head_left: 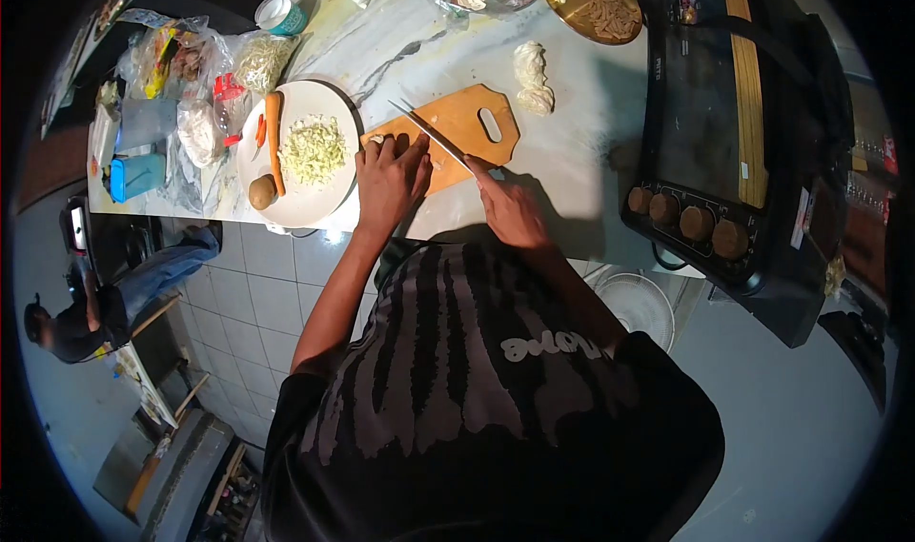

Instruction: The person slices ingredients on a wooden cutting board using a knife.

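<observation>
While your right hand [515,212] is clamped around the handle of the knife [440,142], your left hand [389,180] rests at the near left part of the wooden cutting board [494,151], its fingers bent down toward the surface. You have the knife slanting across the board, its tip pointing away from you and to the left, the blade passing close by your left fingertips. Whether the edge touches the wood, you cannot tell from here; nor can you tell whether your left fingers are gripping something, since the back of the hand covers what lies beneath. A small pale piece [378,139] shows just beyond them, at the board's left end.

Just to the left of the board you have a large white plate [322,214]. On it are a heap of chopped pale-green vegetable [315,149], a long carrot [274,146] lying lengthwise, red chillies [260,130] near the left rim, and a round brown item [262,193] at the carrot's near end.

Beyond the board, to its right, a pale, lumpy item [534,78] lies on the marble-patterned counter [410,41]. A round metal tray [578,20] at the far edge of your view bears brown strips and a small mound of orange and green bits. To your right stands a black oven [701,113] with four knobs in a row.
</observation>
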`<state>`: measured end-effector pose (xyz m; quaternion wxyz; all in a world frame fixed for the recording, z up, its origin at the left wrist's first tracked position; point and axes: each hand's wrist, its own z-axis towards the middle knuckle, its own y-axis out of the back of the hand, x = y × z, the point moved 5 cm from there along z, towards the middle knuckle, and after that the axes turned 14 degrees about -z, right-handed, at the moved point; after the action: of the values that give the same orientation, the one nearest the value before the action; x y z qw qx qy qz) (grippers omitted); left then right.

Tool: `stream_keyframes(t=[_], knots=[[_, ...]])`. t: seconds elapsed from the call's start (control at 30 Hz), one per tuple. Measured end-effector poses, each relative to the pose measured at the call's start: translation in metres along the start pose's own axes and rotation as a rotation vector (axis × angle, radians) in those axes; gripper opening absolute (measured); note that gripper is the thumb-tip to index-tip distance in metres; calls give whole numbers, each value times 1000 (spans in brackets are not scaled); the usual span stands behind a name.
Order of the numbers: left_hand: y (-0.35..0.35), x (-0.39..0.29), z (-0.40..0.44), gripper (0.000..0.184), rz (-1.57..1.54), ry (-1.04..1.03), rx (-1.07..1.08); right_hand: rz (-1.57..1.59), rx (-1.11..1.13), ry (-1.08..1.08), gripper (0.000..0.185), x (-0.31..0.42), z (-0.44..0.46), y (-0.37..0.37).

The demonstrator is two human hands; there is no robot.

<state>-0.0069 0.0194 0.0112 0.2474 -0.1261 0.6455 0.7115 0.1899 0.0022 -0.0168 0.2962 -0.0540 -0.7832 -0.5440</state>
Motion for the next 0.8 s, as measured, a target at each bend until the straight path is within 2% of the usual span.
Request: stream_keyframes(t=[0.03,0.17,0.23,0.27,0.33,0.57,0.63,0.77,0.8], knots=[[0,0,0,38,-14,4,10,-10,-84,40,54,1,-1,0],[2,-3,7,34,13,-10,-29,26,-42,-51,49,-7,-3,-3],[3,5,13,26,-124,109,-57,275,-87,-28,41,-6,-3,2],[1,9,16,26,-121,107,-52,280,-89,-31,41,-7,-3,0],[5,12,25,18,-214,84,-178,431,-176,-21,37,-14,-1,-1],[-5,18,40,21,-231,158,-161,360,-236,-52,35,-32,1,12],[-3,14,41,21,-242,169,-160,280,-46,-133,36,-31,1,22],[-7,16,39,19,-319,196,-169,290,-69,-52,42,-28,-4,23],[-8,16,39,19,-319,197,-169,283,28,-84,48,-24,-5,25]])
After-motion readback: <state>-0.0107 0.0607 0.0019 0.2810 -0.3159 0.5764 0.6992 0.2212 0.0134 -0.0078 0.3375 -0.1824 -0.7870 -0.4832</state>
